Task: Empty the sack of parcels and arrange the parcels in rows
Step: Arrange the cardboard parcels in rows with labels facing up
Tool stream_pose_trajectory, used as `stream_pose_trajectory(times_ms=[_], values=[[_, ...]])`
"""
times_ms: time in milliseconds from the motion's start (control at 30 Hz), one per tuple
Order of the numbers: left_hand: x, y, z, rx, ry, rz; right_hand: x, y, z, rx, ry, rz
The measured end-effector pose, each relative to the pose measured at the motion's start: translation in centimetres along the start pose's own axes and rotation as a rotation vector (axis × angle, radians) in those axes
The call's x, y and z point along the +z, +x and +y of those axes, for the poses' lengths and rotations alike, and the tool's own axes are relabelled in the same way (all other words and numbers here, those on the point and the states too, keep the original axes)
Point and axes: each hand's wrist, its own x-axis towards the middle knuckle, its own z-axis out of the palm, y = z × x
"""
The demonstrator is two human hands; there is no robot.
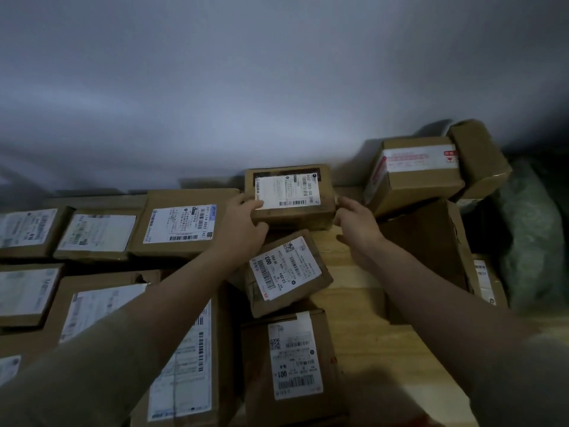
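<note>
Head view: the small parcel [289, 195] lies straight ahead, long axis crosswise; left hand [243, 223] grips its left end, right hand [357, 221] hovers released just beside its right end.

parcels [289, 197] brown, white labels | sack [532, 235] green | floor [363, 303] tan wood

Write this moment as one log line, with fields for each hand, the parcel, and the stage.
left hand: grips parcel's left edge | right hand: open, beside its right edge | parcel: label up, back row | stage: placing
</note>
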Motion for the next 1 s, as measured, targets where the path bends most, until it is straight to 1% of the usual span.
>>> stream_pose_trajectory(times_ms=[67, 100, 133, 167, 200, 300, 367, 400, 433, 467, 567, 600, 667, 733, 800, 900, 1000], values=[[0.3, -0.5, 0.3, 0.041, 0.044, -0.063, 0.3, -1.0, 0.0, 0.01, -0.057, -0.117], [0.3, -0.6, 0.3, 0.063, 0.061, -0.103, 0.3, -1.4, 0.1, 0.002, -0.082, -0.146], [0.3, -0.8, 0.4, 0.073, 0.069, -0.13, 0.2, -1.7, 0.1, -0.024, -0.114, -0.138], [0.3, -0.9, 0.5, 0.075, 0.076, -0.141, -0.1, -1.9, 0.1, -0.08, -0.17, -0.081], [0.4, -0.9, 0.6, 0.085, 0.086, -0.131, -0.6, -1.9, 0.1, -0.179, -0.249, 0.016], [1.0, -1.5, 1.3, 0.08, 0.13, -0.113, -3.0, -2.0, -0.4, -0.581, -0.621, 0.357], [1.4, -1.8, 2.0, 0.053, 0.108, -0.129, -4.8, -1.5, -1.5, -0.739, -0.87, 0.528], [1.6, -1.9, 2.3, 0.047, 0.09, -0.136, -5.7, -1.0, -2.3, -0.758, -0.967, 0.577], [1.9, -1.8, 2.4, 0.052, 0.074, -0.144, -6.6, -0.3, -3.0, -0.742, -1.054, 0.58], [2.1, -1.9, 2.7, 0.055, 0.063, -0.154, -7.4, 0.4, -3.7, -0.693, -1.147, 0.535], [2.8, -2.1, 3.4, 0.073, 0.089, -0.166, -9.8, 2.5, -4.7, -0.496, -1.397, 0.327], [2.9, -2.3, 3.7, 0.07, 0.108, -0.158, -10.5, 2.9, -4.8, -0.454, -1.428, 0.305], [3.0, -2.6, 4.2, 0.061, 0.105, -0.142, -11.2, 3.0, -5.0, -0.449, -1.489, 0.334], [3.1, -3.1, 4.4, 0.056, 0.046, -0.153, -11.3, 2.4, -5.0, -0.529, -1.589, 0.376], [3.2, -3.7, 4.8, 0.037, -0.043, -0.181, -11.4, 1.5, -4.6, -0.665, -1.627, 0.392], [3.6, -4.4, 6.0, -0.024, -0.269, -0.175, -12.1, -0.7, -3.1, -0.887, -1.545, 0.44], [3.7, -4.6, 7.7, -0.228, -0.585, -0.22, -13.1, -3.3, -1.0, -1.012, -1.37, 0.517]])
